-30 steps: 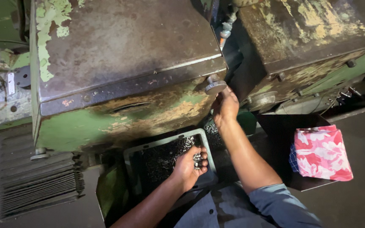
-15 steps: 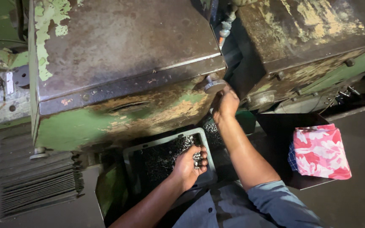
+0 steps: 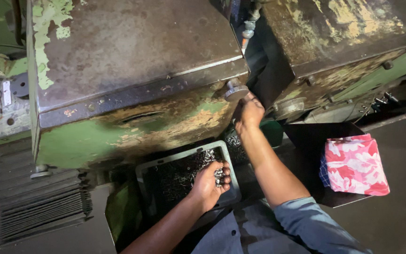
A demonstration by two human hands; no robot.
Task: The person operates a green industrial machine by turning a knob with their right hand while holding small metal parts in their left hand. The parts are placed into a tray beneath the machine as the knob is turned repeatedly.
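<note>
Left hand (image 3: 208, 184) cupped, fingers curled around small metal parts (image 3: 219, 176), over right edge of tray (image 3: 141, 171). Tray grey, rectangular, filled with dark small parts, set low under front of green machine (image 3: 132, 89). Right hand (image 3: 248, 113) raised, fingers closed near round knob (image 3: 235, 91) at machine's right front corner; whether it grips knob, cannot tell. Second worn machine (image 3: 339, 42) at right. Pink-white cloth (image 3: 355, 164) on dark surface, well apart from hands.
</note>
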